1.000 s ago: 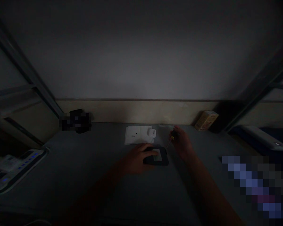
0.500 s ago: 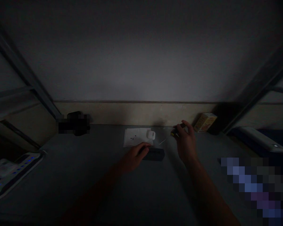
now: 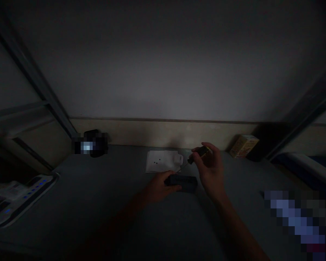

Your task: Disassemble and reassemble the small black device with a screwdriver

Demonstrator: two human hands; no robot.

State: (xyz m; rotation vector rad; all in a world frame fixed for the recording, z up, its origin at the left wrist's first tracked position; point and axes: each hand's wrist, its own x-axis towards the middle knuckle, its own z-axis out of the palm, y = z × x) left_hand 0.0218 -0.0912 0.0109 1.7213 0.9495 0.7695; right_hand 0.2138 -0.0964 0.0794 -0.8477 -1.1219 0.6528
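Observation:
My left hand (image 3: 160, 185) is closed around the left end of a dark vented box (image 3: 188, 185), thumb on the near side. A row of slots runs along its upper face. In my right hand (image 3: 210, 168) is a screwdriver (image 3: 198, 155) with a black and yellow handle, pinched between thumb and fingers. Its thin shaft slants down left, the tip near the box's far left edge; whether they touch I cannot tell. Just behind the box lies a white paper (image 3: 160, 161) with several small dark dots, perhaps screws, and a small white object (image 3: 178, 158) at its right.
A power strip (image 3: 29, 197) with blue lights and a white adapter lies at the left. Against the wall stand a blurred dark object (image 3: 96, 146) on the left and a small carton (image 3: 243, 146) on the right. The grey table (image 3: 152, 232) is dimly lit.
The screwdriver has swung so its shaft points down left toward the box. The box has tilted, showing more of its near side, with my left thumb now along it. The view shifted slightly.

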